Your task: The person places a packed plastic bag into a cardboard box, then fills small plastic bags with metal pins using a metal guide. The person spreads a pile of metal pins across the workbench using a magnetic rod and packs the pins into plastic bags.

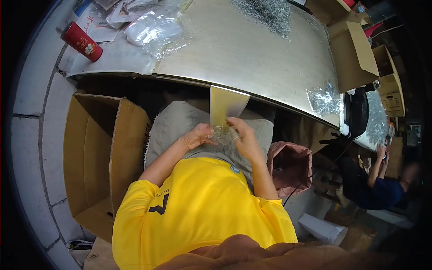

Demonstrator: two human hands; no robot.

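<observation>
A narrow yellowish tray or chute [225, 102] slopes down from the table edge toward my lap. Thin shiny wire-like metal pieces [219, 133] lie in a cluster at its lower end, between my hands. My left hand [198, 136] is at the left of this cluster, its fingers curled around and under some pieces, slightly blurred. My right hand [244, 138] is at the lower right edge of the chute with bent fingers; a pale band wraps one finger. What its fingertips pinch is too small to make out. A grey cloth [173, 123] covers my lap beneath.
The metal-topped table [243, 58] bears a heap of wire pieces [270, 15], a smaller pile [325, 99], plastic bags [155, 31] and a red can [82, 41]. A cardboard box [90, 157] stands left, a reddish sack [290, 166] right. Another person [378, 191] works at far right.
</observation>
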